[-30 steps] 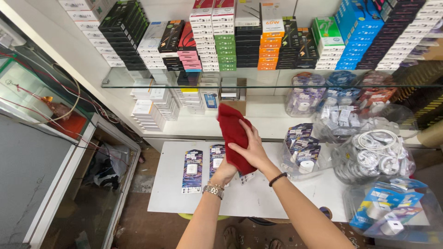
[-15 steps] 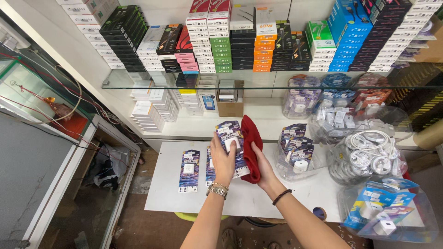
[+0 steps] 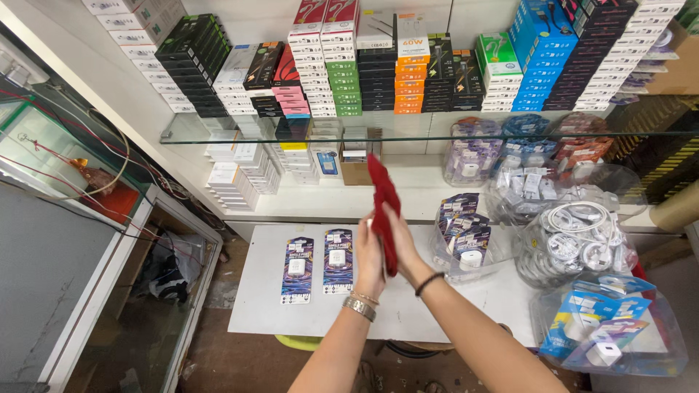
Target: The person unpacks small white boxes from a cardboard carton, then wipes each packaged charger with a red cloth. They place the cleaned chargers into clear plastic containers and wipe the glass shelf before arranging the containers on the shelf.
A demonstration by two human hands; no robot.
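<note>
Left hand: the left hand [image 3: 370, 255] is raised over the white table [image 3: 262, 306], palm turned inward toward the other hand, fingers pointing up and far; it presses flat against the left side of the red cloth [image 3: 384, 207]. A metal watch band [image 3: 360, 308] and a thin bracelet sit on the wrist.
Right hand: the right hand [image 3: 403, 244] mirrors it, palm inward, fingers stretched upward along the right side of the cloth; a dark band [image 3: 428, 282] circles the wrist.
Grip: neither hand is clenched; the cloth is grasped by being sandwiched between the two flat palms. Whether anything else sits inside the cloth cannot be told.
Forearms: both rise from the near edge of the view and converge at the wrists, the right one coming in from the near right.
Red cloth: held in the air above the middle of the table, upright and narrow, its top end sticking up past the fingertips toward the glass shelf [image 3: 218, 135].
On the table, left of the hands: two flat carded charger packs [image 3: 297, 269] lying side by side, apart from the hands.
Right of the hands: a clear bag of similar packs [image 3: 466, 233], then bags of white cables [image 3: 575, 244].
Far: stacked coloured boxes [image 3: 342, 80] on the wall shelves.
</note>
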